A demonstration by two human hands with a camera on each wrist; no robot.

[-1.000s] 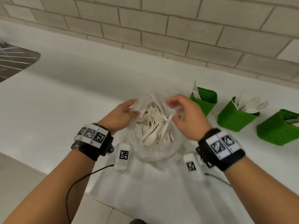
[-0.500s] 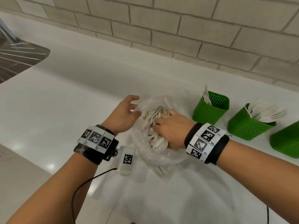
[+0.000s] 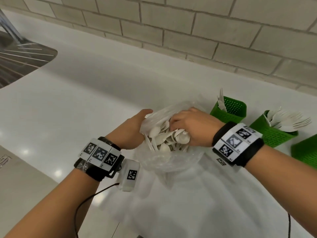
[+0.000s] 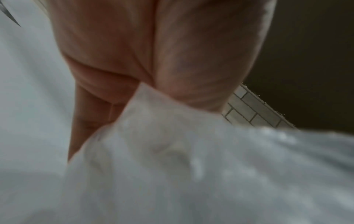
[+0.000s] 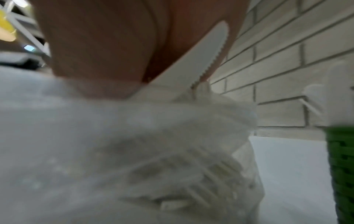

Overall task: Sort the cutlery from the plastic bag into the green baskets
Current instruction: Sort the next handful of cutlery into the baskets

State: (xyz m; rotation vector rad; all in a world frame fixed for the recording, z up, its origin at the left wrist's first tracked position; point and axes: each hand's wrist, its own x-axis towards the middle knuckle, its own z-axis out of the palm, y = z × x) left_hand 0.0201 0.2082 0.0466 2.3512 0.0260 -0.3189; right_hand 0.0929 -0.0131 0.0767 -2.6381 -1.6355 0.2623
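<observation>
- Left hand (image 3: 130, 130) grips the near-left rim of the plastic bag (image 3: 171, 157), film pinched between thumb and fingers; wrist view confirms plastic bunched in the grasp.
- Right hand (image 3: 192, 127) is plunged into the bag mouth from the right, fingers curled down into the cutlery pile (image 3: 164, 138). Right wrist view shows a serrated white knife (image 5: 201, 60) lying against the palm, blade pointing back toward the wrist; whether the fingers are actually closed on it I cannot tell.
- Hands are close together, with only the bag mouth between them.
- Pile sits directly under the right fingers and just right of the left thumb. Spoons dominate the top layer; handles run mostly toward the person, bowls away.
- Green baskets all lie to the right of the right hand: knife basket (image 3: 228, 110) just beyond its knuckles, fork basket (image 3: 272, 133) further right, a third basket (image 3: 305, 150) at the frame edge, contents not visible.
- Judgement: the right hand is the nearer one for any drop; if the knife is the pick, a short lift up and away-right reaches the nearest basket.
- Risk: loose film snagging on neighbouring pieces as the hand comes out.
</observation>
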